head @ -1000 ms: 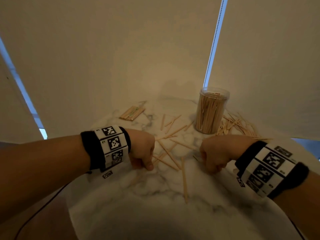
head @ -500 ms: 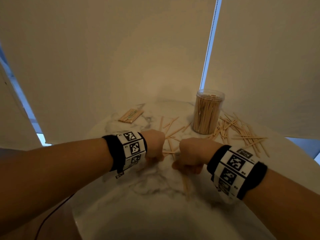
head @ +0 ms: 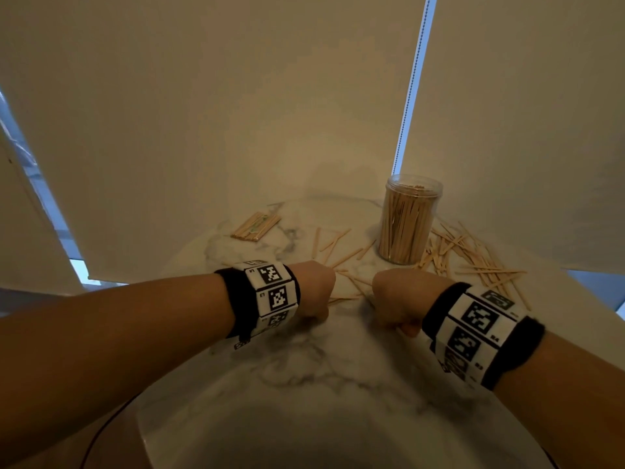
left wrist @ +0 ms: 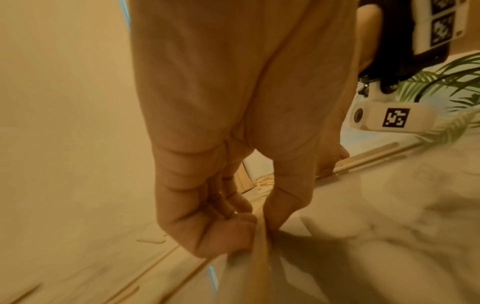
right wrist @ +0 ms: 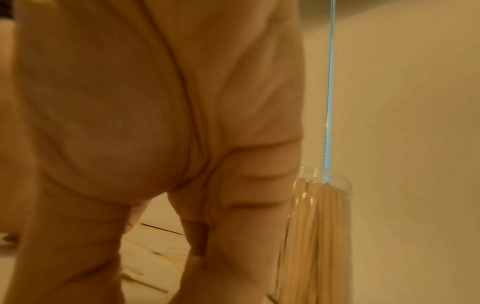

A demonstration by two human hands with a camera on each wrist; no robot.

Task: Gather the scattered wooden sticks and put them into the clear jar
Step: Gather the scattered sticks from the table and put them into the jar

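Observation:
Both my hands are knuckles-up on the marble table point(head: 338, 384), close together. My left hand point(head: 318, 297) has curled fingers; in the left wrist view the left hand point(left wrist: 257, 224) pinches wooden sticks point(left wrist: 259, 257) between thumb and fingers. My right hand point(head: 394, 309) curls over the ends of other sticks point(left wrist: 384, 153) that lie along the table. A few loose sticks point(head: 353, 286) lie between the hands. The clear jar point(head: 409, 221) stands upright behind the right hand, packed with sticks, its top open; the right wrist view shows the jar point(right wrist: 322, 226) just right of the fingers.
A spread pile of sticks point(head: 473, 262) lies right of the jar. A neat bundle of sticks point(head: 256, 226) sits at the back left. Several single sticks point(head: 333, 243) lie left of the jar. Roller blinds point(head: 236, 113) hang close behind the table.
Both hands have slid inward and away from me, drawing the sticks together. The long stick that lay near the front of the table is no longer there.

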